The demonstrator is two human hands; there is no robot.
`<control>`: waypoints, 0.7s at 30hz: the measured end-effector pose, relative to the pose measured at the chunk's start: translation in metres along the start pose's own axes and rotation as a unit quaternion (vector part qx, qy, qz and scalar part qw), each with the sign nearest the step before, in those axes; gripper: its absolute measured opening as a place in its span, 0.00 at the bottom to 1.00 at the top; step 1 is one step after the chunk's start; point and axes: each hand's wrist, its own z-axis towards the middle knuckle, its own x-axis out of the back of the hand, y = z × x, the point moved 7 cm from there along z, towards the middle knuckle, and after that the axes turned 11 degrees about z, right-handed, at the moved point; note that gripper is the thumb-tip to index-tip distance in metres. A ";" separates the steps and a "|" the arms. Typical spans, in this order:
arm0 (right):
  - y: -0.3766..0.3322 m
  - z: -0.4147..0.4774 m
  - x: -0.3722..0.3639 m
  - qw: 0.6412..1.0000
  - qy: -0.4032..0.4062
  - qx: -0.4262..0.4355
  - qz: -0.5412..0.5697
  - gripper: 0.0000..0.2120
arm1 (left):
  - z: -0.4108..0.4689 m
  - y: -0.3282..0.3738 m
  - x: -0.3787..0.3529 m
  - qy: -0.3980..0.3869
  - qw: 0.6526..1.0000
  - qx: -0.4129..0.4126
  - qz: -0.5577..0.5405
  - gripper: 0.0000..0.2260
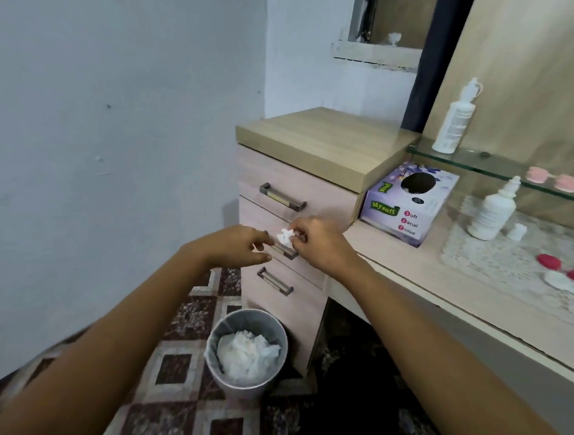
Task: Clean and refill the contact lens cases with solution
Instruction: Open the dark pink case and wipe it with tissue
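Right hand (317, 243): fingertips curled, pinching a crumpled tissue (285, 237) in front of the drawer unit (300, 172). Left hand (241, 245): fingers loosely extended toward the tissue, gripping nothing; whether they touch it appears uncertain due to blur. A waste bin (238, 391) holding used tissues stands on the floor below. The red contact lens case (549, 261) lies on the counter (408, 265) at right, near the solution bottle (491, 213).

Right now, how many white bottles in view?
2. The tall bottle stands on the glass shelf, left end. The short bottle stands below on the lace mat, right of the tissue box. More could be out of frame to the right.
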 end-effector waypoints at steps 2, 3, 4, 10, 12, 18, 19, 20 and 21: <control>0.002 0.008 -0.016 1.000 -0.012 -0.005 -0.002 0.14 | 0.000 -0.014 -0.014 -0.014 1.000 0.012 0.000 0.18; 0.003 0.010 -0.024 1.000 -0.016 -0.007 -0.004 0.13 | 0.001 -0.021 -0.021 -0.018 1.000 0.018 -0.001 0.18; 0.003 0.011 -0.030 1.000 -0.019 -0.005 -0.004 0.13 | 0.002 -0.027 -0.028 -0.019 1.000 0.023 -0.002 0.18; 0.017 0.019 -0.084 0.997 -0.069 -0.012 0.005 0.13 | 0.005 -0.057 -0.072 -0.030 0.999 0.041 -0.017 0.18; 0.027 0.021 -0.106 0.996 -0.088 -0.025 0.012 0.13 | 0.008 -0.066 -0.088 -0.039 0.998 0.049 -0.030 0.18; 0.058 0.018 -0.159 0.987 -0.144 -0.066 0.010 0.12 | 0.011 -0.085 -0.134 -0.074 0.993 0.072 -0.053 0.17; 0.063 0.017 -0.165 0.986 -0.149 -0.075 0.012 0.12 | 0.012 -0.087 -0.141 -0.080 0.993 0.073 -0.054 0.17; 0.069 0.015 -0.173 0.984 -0.155 -0.085 0.016 0.12 | 0.013 -0.090 -0.150 -0.089 0.992 0.073 -0.055 0.17; 0.075 0.014 -0.180 0.982 -0.160 -0.093 0.019 0.12 | 0.014 -0.091 -0.157 -0.095 0.991 0.073 -0.056 0.17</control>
